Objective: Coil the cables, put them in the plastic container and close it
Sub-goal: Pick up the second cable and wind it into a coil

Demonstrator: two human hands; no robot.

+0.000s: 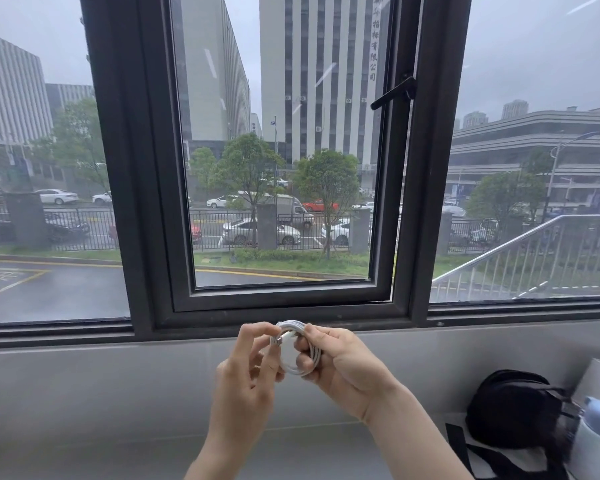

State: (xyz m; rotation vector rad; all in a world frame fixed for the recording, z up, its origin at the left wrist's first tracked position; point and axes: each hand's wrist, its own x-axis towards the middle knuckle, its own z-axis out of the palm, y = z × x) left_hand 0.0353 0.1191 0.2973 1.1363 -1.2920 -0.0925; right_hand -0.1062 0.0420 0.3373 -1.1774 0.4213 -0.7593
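My right hand [340, 365] has its fingers curled through the white cable [297, 351], which sits as a small round coil held up in front of the window sill [118, 375], while my left hand [246, 368] pinches the loose plug end against the loops between thumb and forefinger. To finish this well I'd tuck that stiff little plug under a turn rather than let go — the cord looks smooth, slick and springy, so a slack coil would likely pop open. No plastic container is in view; only a soft black pouch [513, 410] and a pale bottle [596, 441] at the right.
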